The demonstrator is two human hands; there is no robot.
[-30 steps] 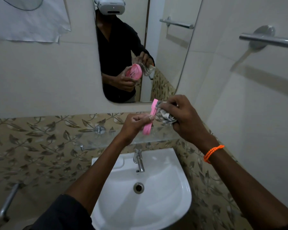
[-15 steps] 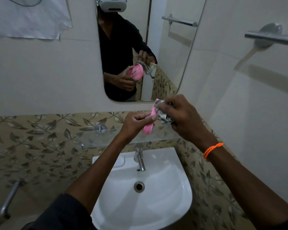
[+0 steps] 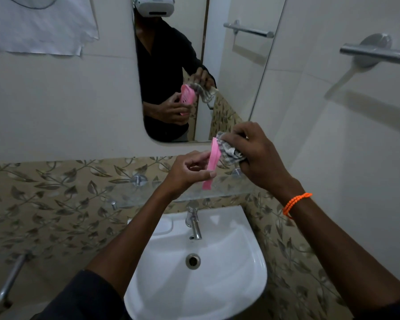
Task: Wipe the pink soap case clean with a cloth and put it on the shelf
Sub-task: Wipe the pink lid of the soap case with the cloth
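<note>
A: On the left, our left hand [image 3: 189, 172] pinches the pink soap case [image 3: 211, 163] on edge, above the glass shelf [image 3: 148, 192].

B: And to its right, our right hand [image 3: 256, 155] clutches the bunched cloth [image 3: 229, 151] against the case's face. We should brace the case firmly and rub into its slots before shelving.

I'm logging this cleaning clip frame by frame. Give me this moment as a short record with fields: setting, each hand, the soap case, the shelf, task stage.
setting: bathroom, white ceramic washbasin under a wall mirror
left hand: grips the pink plastic soap case, held edge-on and upright
right hand: presses a bunched grey checked cloth against the case
shelf: clear glass shelf above the basin, nothing visible on it
wrist: orange beaded band on the right
task stage: wiping; case not yet on shelf
</note>
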